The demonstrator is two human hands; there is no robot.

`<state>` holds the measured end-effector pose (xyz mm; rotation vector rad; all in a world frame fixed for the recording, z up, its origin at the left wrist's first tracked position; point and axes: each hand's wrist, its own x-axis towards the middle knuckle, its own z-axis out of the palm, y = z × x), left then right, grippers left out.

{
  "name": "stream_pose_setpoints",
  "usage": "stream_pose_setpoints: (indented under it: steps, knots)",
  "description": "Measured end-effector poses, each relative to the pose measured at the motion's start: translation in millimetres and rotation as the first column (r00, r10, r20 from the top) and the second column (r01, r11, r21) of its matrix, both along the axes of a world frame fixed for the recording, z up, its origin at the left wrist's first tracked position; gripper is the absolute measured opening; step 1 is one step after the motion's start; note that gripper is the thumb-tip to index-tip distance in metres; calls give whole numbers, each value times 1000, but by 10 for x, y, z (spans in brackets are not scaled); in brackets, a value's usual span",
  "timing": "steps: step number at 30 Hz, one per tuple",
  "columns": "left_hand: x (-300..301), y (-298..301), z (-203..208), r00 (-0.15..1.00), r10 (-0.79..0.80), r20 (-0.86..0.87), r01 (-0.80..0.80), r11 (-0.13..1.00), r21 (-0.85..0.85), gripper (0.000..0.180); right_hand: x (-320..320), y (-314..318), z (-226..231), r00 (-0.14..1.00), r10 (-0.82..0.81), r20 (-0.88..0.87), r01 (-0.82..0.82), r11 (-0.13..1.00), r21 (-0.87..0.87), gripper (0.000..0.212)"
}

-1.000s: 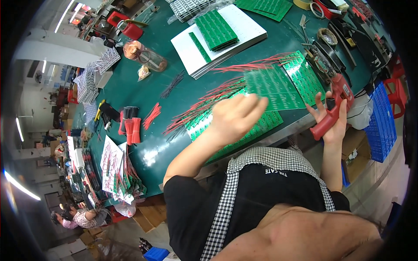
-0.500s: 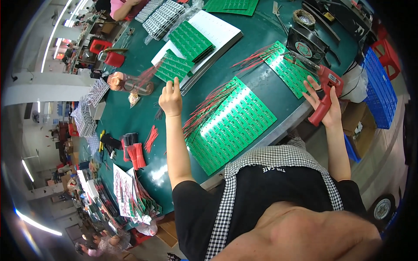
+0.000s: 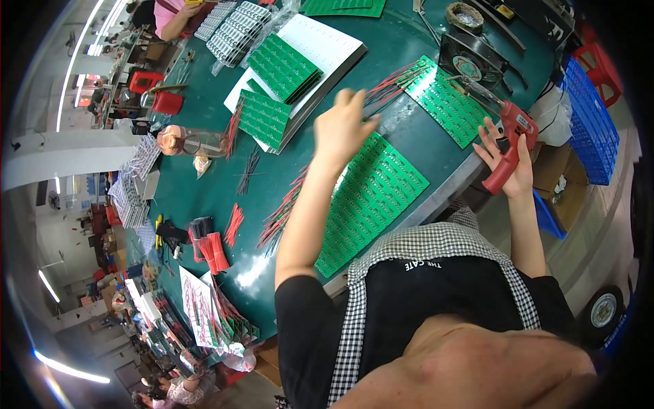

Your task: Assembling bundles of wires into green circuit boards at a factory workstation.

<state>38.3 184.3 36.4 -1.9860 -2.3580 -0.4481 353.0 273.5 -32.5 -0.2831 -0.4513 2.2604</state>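
Observation:
My left hand [image 3: 340, 133] hovers over the far edge of a large green circuit-board panel [image 3: 378, 198], fingers apart and nothing seen in them. Red and black wires [image 3: 279, 215] fan out from that panel's left edge, partly behind my forearm. My right hand [image 3: 512, 163] holds a red soldering gun [image 3: 514, 140] by its handle, some fingers spread off it. The gun's metal tip points up-left, over a smaller green panel [image 3: 446, 102] with red and black wires [image 3: 395, 82] at its far end. A wired green board [image 3: 262, 121] lies by a stack of green boards [image 3: 285, 67].
Those boards rest on a thick white stack [image 3: 327, 44]. A small black fan [image 3: 470, 65] and a solder-wire roll [image 3: 465, 17] stand at the far right. Wire bundles [image 3: 213, 252], a clear bottle [image 3: 194, 141] and wired boards [image 3: 225, 320] lie leftward. A blue crate [image 3: 589, 129] is at right.
My left hand has left the small wired board and moved right, over the large panel. The small board's wires now hang still beside it. My right hand keeps the soldering gun almost in place.

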Motion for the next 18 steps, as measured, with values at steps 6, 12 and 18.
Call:
stream_pose_setpoints:
  steps: [6,12,18]
  knots:
    - [51,835,-546,987,-79,-137,52,980,-190,32,-12,-1,45,1000,-23,-6,23,998,56,61]
    - [-83,851,-571,863,-382,-331,371,924,-97,8,-112,198,58,999,-35,40,29,991,133,59]
    - [-316,518,-361,863,-392,-319,366,920,-140,25,-271,80,20,996,62,67,-68,994,86,60]
